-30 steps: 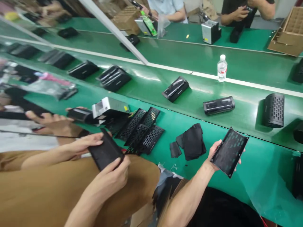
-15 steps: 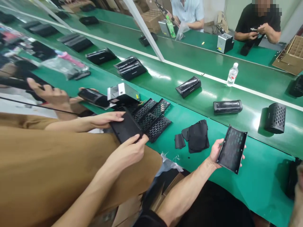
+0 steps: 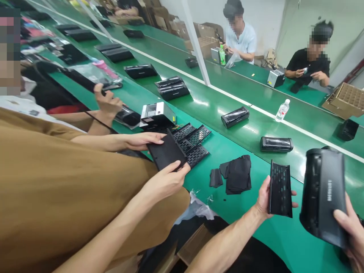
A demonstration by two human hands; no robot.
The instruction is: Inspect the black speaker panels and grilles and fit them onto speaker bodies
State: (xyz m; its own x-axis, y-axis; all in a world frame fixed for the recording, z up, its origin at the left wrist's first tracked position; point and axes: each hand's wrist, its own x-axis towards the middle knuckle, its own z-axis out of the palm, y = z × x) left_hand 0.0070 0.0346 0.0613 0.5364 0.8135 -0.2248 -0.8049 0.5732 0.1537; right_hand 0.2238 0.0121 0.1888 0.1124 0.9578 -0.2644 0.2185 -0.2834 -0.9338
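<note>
My left hand (image 3: 264, 199) grips a black slotted grille panel (image 3: 280, 189) by its long edges, its hollow inner side towards me. On the right, a black rounded speaker housing (image 3: 324, 193) with pale lettering is held upright in my right hand (image 3: 351, 227), thumb on its face. The two parts are apart. Left of my left hand, a stack of thin black sheets (image 3: 238, 174) lies on the green table, with a few smaller black pieces (image 3: 216, 178) beside it.
At my left, a co-worker in brown holds a black panel (image 3: 167, 151) near several slotted grilles (image 3: 196, 142). Speaker housings (image 3: 276, 144) and a water bottle (image 3: 282, 110) stand on the green conveyor (image 3: 207, 102). Two people sit across it, near a cardboard box (image 3: 345, 100).
My right hand has come in from the right edge, now holding up the speaker housing. My left hand has turned the grille panel more upright. The view has shifted slightly.
</note>
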